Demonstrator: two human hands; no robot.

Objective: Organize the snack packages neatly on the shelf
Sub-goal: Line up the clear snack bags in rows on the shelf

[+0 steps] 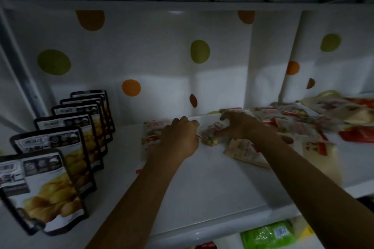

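Nearest me, I see black-edged pouches (pixel 50 184) standing in a row along the white shelf (pixel 212 194), then my left hand (pixel 178 137) lying curled on a flat snack packet (pixel 150 133) and my right hand (pixel 236 125) pinching a small clear packet (pixel 211 138), with loose packets (pixel 303 119) heaped beyond.

Black-edged pouches (pixel 60 147) stand in a row at my shelf's (pixel 212 184) left; red-and-white snack packages (pixel 303 125) lie jumbled flat at right.
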